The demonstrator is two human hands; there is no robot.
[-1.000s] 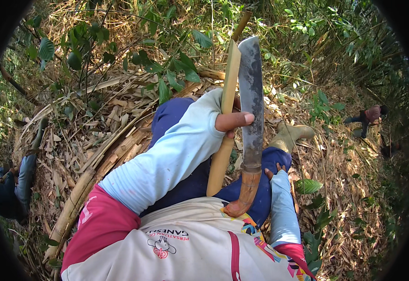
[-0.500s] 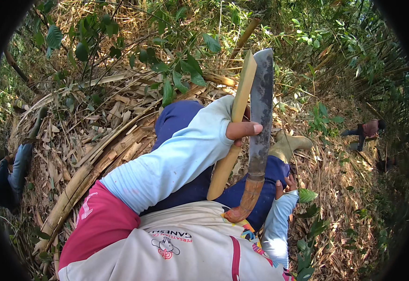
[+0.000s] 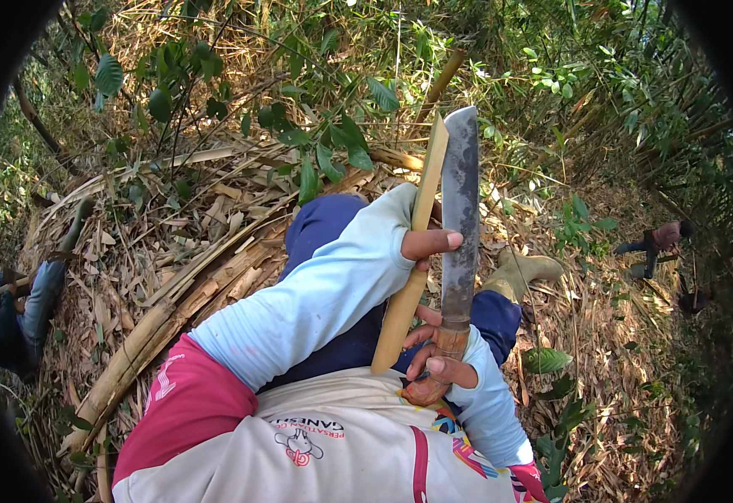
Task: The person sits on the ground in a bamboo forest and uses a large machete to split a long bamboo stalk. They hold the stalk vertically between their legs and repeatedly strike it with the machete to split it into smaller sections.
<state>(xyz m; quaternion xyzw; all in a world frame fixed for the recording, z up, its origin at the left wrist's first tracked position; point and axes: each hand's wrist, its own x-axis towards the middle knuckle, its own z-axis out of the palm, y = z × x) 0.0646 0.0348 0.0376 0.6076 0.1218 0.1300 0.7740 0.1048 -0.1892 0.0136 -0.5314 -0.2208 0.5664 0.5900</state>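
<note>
My left hand [image 3: 427, 244] is closed around a pale, flat wooden strip, perhaps split bamboo [image 3: 402, 314], with a pointed upper end. Its thumb also presses on the dark blade of a machete [image 3: 460, 201], which stands upright just right of the strip. Below, the fingers of my right hand [image 3: 459, 371] are wrapped around the machete's brown wooden handle [image 3: 451, 339], the thumb across its front. Both tools are in front of my lap, nearly parallel, with their lower ends by my shirt. Part of the left fingers is hidden behind the strip.
A long split log [image 3: 144, 335] curves along my left side over dry leaves and chips. Leafy stems [image 3: 333, 151] hang ahead. My boot [image 3: 522, 270] rests at the right. One person [image 3: 39, 302] is at the far left, another [image 3: 658, 241] at the far right.
My right hand has come up from beside my right leg and taken hold of the machete's handle. The machete and strip have dropped slightly, still in my left hand.
</note>
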